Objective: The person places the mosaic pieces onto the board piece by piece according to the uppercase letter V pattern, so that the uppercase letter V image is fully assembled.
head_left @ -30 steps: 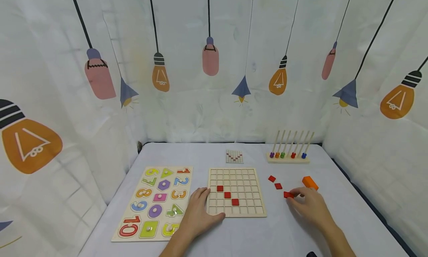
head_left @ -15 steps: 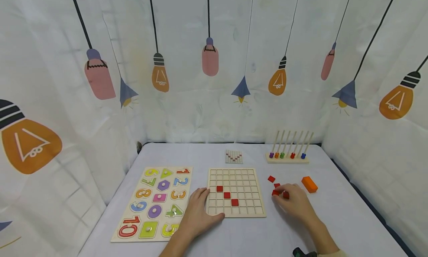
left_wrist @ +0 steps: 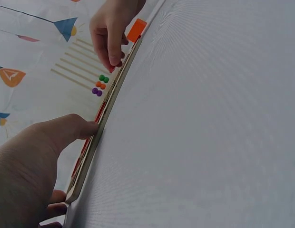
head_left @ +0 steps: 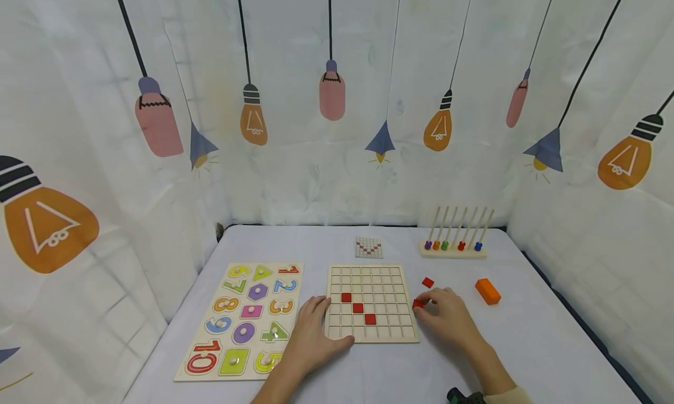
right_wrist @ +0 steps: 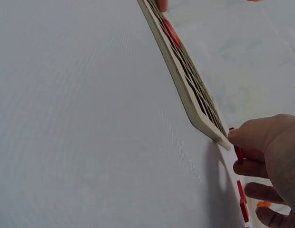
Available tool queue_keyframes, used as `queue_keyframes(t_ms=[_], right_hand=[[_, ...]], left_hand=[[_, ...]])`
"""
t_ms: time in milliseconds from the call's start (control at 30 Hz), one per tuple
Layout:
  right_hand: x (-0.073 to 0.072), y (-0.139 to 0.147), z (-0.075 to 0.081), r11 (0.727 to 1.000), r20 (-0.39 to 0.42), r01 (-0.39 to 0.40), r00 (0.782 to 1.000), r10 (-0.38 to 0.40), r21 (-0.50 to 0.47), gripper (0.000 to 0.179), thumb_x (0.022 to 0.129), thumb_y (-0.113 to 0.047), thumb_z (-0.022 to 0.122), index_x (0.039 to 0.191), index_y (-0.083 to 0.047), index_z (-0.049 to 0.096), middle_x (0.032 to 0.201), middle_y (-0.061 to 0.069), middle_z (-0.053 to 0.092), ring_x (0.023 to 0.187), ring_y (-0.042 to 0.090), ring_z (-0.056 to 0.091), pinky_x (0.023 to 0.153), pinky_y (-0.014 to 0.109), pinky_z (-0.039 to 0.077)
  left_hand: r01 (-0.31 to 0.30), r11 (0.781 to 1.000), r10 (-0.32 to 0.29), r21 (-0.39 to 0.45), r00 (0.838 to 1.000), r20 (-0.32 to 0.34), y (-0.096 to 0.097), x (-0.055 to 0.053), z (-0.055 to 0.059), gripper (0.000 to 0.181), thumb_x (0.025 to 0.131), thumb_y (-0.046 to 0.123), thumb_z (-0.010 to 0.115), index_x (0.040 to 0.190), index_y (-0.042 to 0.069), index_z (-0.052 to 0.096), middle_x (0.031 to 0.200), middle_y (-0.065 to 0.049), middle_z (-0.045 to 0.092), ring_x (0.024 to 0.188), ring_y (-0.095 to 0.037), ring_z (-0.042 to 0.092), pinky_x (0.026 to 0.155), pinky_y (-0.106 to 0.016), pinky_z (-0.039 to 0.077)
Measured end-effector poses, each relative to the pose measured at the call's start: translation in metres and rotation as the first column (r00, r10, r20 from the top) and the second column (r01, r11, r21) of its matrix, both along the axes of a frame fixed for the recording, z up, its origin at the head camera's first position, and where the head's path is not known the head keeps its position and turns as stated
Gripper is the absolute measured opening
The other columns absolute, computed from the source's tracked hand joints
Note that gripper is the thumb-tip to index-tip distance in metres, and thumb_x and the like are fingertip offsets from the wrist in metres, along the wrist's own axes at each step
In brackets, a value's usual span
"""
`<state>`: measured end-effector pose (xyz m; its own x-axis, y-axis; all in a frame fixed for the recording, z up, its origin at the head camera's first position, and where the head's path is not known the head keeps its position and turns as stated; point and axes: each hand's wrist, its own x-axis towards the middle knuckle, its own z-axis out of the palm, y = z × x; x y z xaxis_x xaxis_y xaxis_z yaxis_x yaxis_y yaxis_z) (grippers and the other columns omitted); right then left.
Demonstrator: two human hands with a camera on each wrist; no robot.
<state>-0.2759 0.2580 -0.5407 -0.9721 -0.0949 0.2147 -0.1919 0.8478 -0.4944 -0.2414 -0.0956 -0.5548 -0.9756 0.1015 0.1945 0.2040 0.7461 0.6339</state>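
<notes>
From my end, left to right: a flat pale board of coloured number and shape pieces (head_left: 267,317) lies toward the left edge of the white cloth-covered table (head_left: 379,363). Left hand (head_left: 316,331) fills the gap before the square pale wooden grid board (head_left: 388,287). Small printed grid card (head_left: 369,247) sits near the back edge. Right of the grid board, I see a strip of cloth, one loose red square tile (head_left: 427,282), then an orange rectangular block (head_left: 488,291); wooden peg rack with coloured beads (head_left: 453,253) by the back right corner. More cloth in front of the grid board.

Grips: left hand spread wide, thumb on the grid board's near edge, fingers along its left edge. Right hand (head_left: 450,322) narrow, pinching a thin red tile (head_left: 418,303) just beside the grid board's right edge.

Materials: three flat red squares (head_left: 358,307) in grid cells, stepping diagonally nearer rightward; cloth fine-textured, matte.
</notes>
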Motion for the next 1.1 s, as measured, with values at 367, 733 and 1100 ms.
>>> queue_keyframes(t_ms=[367,733,1100], right_hand=[[-0.005,-0.021,0.005,0.999,-0.02,-0.039,0.999,0.039,-0.012,0.014,0.096,-0.028,0.089,0.109,-0.029,0.082,0.106,-0.014,0.078,0.106,0.013,0.062,0.101,0.046,0.056],[-0.009,-0.043,0.006,0.998,-0.014,-0.051,0.999,0.051,-0.027,0.016,0.095,-0.031,0.089,0.11,-0.032,0.083,0.11,-0.015,0.077,0.111,0.011,0.063,0.105,0.047,0.056],[-0.015,-0.061,0.005,0.997,-0.015,-0.073,0.997,0.073,-0.012,0.017,0.093,-0.033,0.091,0.109,-0.034,0.084,0.103,-0.018,0.074,0.103,0.007,0.056,0.087,0.033,0.054]], left_hand=[[0.0,1.0,0.0,-0.002,1.0,-0.007,0.0,-0.001,-0.001,0.11,0.071,0.067,0.094,0.157,0.006,0.06,0.159,-0.01,0.057,0.155,-0.037,0.047,0.128,-0.061,0.045],[0.001,1.0,-0.001,0.0,1.0,0.0,0.0,0.0,0.001,0.11,0.072,0.066,0.094,0.157,0.006,0.06,0.159,-0.011,0.057,0.156,-0.038,0.047,0.129,-0.061,0.044],[-0.002,1.0,0.002,-0.004,1.0,0.01,0.001,-0.001,0.0,0.111,0.072,0.068,0.094,0.158,0.006,0.06,0.16,-0.011,0.057,0.156,-0.038,0.046,0.129,-0.061,0.044]])
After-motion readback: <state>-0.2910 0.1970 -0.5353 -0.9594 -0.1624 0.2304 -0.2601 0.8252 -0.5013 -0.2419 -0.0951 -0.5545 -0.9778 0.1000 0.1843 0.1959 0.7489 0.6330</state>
